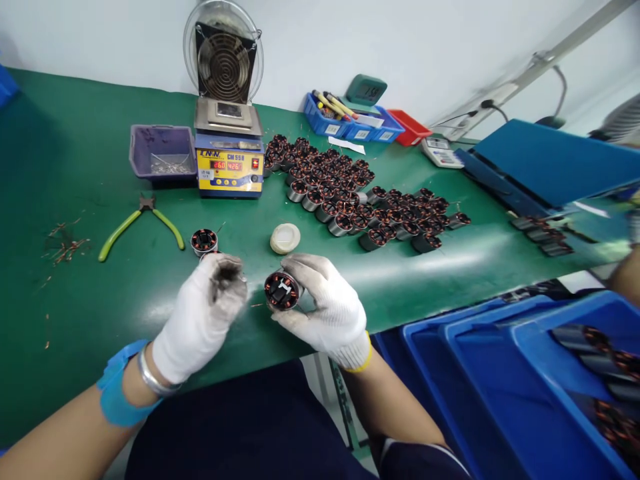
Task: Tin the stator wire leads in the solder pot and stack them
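My right hand (325,303), in a white knit glove, grips a motor stator (283,291) by its round metal side. Black insulation and copper windings face up on it, with a small white piece across the middle. To its left, my gloved left hand (207,303) has its fingers curled together, the tips dark with dirt. Whatever they may hold is hidden. Just beyond that hand stands another stator (204,241) with a thin wire sticking up beside it. A round cream-coloured pad or tin (285,238) lies beyond the right hand.
Green-handled pliers (143,217) and wire scraps (67,247) lie left. Behind are a purple bin (163,170), a yellow-blue solder pot unit (230,167) and a fan (225,63). Many stators (343,223) crowd the back right. Blue trays (480,373) stand lower right, near another person's arm (626,277).
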A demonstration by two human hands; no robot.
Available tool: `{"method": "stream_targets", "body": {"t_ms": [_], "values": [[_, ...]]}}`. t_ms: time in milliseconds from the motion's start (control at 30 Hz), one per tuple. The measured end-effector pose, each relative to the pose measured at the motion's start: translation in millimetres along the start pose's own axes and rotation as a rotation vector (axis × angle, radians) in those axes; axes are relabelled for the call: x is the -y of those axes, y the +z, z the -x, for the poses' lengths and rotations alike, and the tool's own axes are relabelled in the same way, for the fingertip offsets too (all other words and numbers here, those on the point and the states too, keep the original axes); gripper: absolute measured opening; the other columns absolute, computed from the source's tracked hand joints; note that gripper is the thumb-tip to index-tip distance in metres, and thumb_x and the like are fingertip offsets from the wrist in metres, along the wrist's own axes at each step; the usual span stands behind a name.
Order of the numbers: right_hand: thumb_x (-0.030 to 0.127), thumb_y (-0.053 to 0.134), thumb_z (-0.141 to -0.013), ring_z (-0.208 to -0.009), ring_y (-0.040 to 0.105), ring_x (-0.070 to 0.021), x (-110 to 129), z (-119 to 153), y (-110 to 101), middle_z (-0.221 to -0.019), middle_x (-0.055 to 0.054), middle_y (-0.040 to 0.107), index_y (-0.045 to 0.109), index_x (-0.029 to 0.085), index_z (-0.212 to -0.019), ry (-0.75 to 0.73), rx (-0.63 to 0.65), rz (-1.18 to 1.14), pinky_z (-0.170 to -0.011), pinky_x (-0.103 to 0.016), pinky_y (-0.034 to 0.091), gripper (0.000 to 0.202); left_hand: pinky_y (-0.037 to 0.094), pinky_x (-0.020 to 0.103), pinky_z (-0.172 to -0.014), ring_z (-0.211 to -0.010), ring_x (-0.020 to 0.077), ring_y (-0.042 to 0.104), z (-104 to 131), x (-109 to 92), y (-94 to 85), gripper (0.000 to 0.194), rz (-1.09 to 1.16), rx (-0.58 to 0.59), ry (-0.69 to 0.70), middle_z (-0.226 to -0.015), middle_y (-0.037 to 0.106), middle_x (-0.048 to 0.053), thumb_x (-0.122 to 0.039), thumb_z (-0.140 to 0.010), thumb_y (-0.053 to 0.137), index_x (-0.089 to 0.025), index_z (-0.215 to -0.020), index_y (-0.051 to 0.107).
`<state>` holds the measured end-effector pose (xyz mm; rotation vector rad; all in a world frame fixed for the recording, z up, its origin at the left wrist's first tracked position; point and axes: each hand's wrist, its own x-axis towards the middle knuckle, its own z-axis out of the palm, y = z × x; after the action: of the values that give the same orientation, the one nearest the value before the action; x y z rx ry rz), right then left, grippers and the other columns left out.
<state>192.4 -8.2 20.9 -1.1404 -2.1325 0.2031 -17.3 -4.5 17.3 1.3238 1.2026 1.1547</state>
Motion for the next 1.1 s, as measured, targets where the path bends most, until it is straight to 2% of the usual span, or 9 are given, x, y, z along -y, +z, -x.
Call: {"method": "stream_targets", "body": {"t_ms": [67, 100, 233, 300, 433, 567, 767, 933, 1100], "values": [[0.036, 0.072, -0.083, -0.112, 0.067, -0.0279, 2.3, 3.0, 0.3, -0.123, -0.012, 0.065, 0.055, 0.023, -0.133, -0.004, 0.02, -0.006, -0.093, -0.041, 0.059, 0.055, 0.049, 0.024, -0.063, -0.065, 0.0126, 0.059, 0.6, 5.8, 0.1, 0.015, -0.11, 0.107, 0.084, -0.076, 0.064, -0.001, -0.036, -0.089, 0.064, -0.021, -0.087, 0.062], [0.037, 0.073, -0.081, -0.11, 0.067, -0.0279, 2.4, 4.8, 0.2, -0.122, -0.012, 0.066, 0.054, 0.023, -0.134, 0.02, 0.025, -0.011, -0.093, -0.041, 0.059, 0.057, 0.049, 0.024, -0.064, -0.066, 0.0126, 0.059, 1.3, 9.3, 0.2, 0.016, -0.139, 0.117, 0.114, -0.074, 0.064, -0.001, -0.036, -0.091, 0.063, -0.021, -0.084, 0.063], [0.043, 0.076, -0.075, -0.096, 0.07, -0.027, -11.5, 8.2, -4.7, -0.114, -0.01, 0.068, 0.058, 0.022, -0.126, 0.309, -0.044, 0.095, -0.086, -0.04, 0.059, 0.058, 0.05, 0.024, -0.064, -0.065, 0.0128, 0.058, 3.8, 19.3, 0.5, 0.021, -0.114, -0.037, 0.112, -0.075, 0.065, -0.001, -0.041, -0.092, 0.06, -0.021, -0.085, 0.065], [0.045, 0.074, -0.074, -0.094, 0.069, -0.0271, -25.6, 3.6, -8.8, -0.11, -0.01, 0.069, 0.06, 0.02, -0.118, 0.435, -0.045, 0.243, -0.085, -0.04, 0.058, 0.052, 0.052, 0.025, -0.065, -0.067, 0.0144, 0.061, 3.8, 20.2, 1.4, 0.024, -0.133, -0.035, 0.062, -0.077, 0.067, 0.0, -0.044, -0.092, 0.06, -0.021, -0.089, 0.066], [0.042, 0.07, -0.076, -0.095, 0.068, -0.0278, -46.6, -15.4, -12.0, -0.103, -0.01, 0.07, 0.064, 0.019, -0.109, 0.516, 0.12, 0.48, -0.083, -0.038, 0.054, 0.042, 0.057, 0.032, -0.074, -0.075, 0.0194, 0.069, 3.4, 18.5, 6.1, 0.032, -0.298, 0.068, 0.066, -0.09, 0.075, 0.006, -0.047, -0.087, 0.062, -0.019, -0.102, 0.069], [0.042, 0.07, -0.076, -0.088, 0.07, -0.0296, -43.2, -28.0, -5.9, -0.107, -0.01, 0.07, 0.061, 0.021, -0.116, 0.709, 0.202, 0.59, -0.072, -0.038, 0.053, 0.046, 0.06, 0.035, -0.076, -0.073, 0.021, 0.07, 2.9, 17.4, 10.7, 0.035, -0.397, 0.114, 0.119, -0.088, 0.076, 0.009, -0.044, -0.085, 0.059, -0.016, -0.103, 0.071], [0.042, 0.066, -0.08, -0.098, 0.068, -0.0296, -39.2, -27.9, -6.5, -0.116, -0.009, 0.068, 0.061, 0.022, -0.124, 0.573, 0.278, 0.552, -0.082, -0.039, 0.053, 0.048, 0.061, 0.032, -0.078, -0.079, 0.021, 0.074, 2.7, 19.2, 11.4, 0.035, -0.48, 0.172, 0.225, -0.093, 0.078, 0.01, -0.041, -0.087, 0.055, -0.016, -0.107, 0.07], [0.042, 0.069, -0.079, -0.099, 0.067, -0.0289, -45.7, -34.3, -15.2, -0.114, -0.01, 0.07, 0.063, 0.02, -0.126, 0.543, 0.316, 0.502, -0.085, -0.037, 0.052, 0.052, 0.061, 0.034, -0.087, -0.086, 0.0233, 0.076, 6.2, 22.1, 12.8, 0.038, -0.546, 0.218, 0.332, -0.099, 0.078, 0.013, -0.039, -0.091, 0.053, -0.012, -0.111, 0.07], [0.042, 0.07, -0.08, -0.1, 0.067, -0.0294, -43.6, -47.1, -23.7, -0.113, -0.01, 0.069, 0.063, 0.018, -0.128, 0.523, 0.398, 0.516, -0.084, -0.036, 0.05, 0.054, 0.061, 0.037, -0.088, -0.088, 0.0248, 0.076, 8.6, 22.5, 13.4, 0.039, -0.596, 0.231, 0.408, -0.101, 0.078, 0.014, -0.039, -0.094, 0.052, -0.011, -0.114, 0.07]]}}
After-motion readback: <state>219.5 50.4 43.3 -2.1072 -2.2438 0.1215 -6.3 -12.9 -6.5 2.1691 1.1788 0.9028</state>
